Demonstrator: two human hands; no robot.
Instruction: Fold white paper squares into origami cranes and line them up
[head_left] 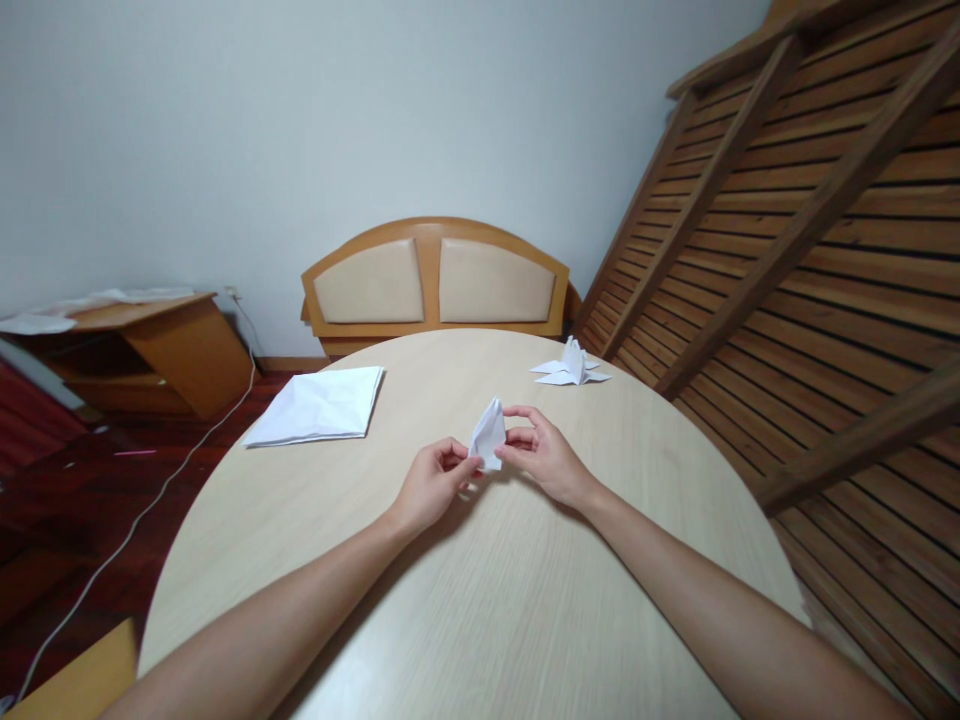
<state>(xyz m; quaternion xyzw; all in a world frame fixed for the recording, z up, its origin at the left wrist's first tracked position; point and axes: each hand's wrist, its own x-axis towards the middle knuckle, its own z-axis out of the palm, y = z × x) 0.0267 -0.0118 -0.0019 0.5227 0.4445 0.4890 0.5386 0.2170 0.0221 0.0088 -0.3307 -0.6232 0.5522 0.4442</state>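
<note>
Above the round table (495, 600), we are pinching a folded white origami piece (490, 434) between our left hand (433, 484) and right hand (551, 460).

Wall (375, 110) plain, pale blue-grey, filling upper left and upper centre of frame. Headboard (430, 280) at centre, near the wall: arched wood frame, two cream panels. Slatted wooden structure (787, 245) slants along the right side, thicker beams crossing narrow planks. Left edge: low wooden cabinet (184, 355), open-fronted, pale sheeting (150, 296) on top. Floor (75, 520) dark reddish brown, glossy; white cable (172, 478) winds across it to the lower left corner. Rounded bench (615, 600), light wood grain, occupies lower centre; soft sheen near bottom edge. Lighting even, source out of frame.
</note>
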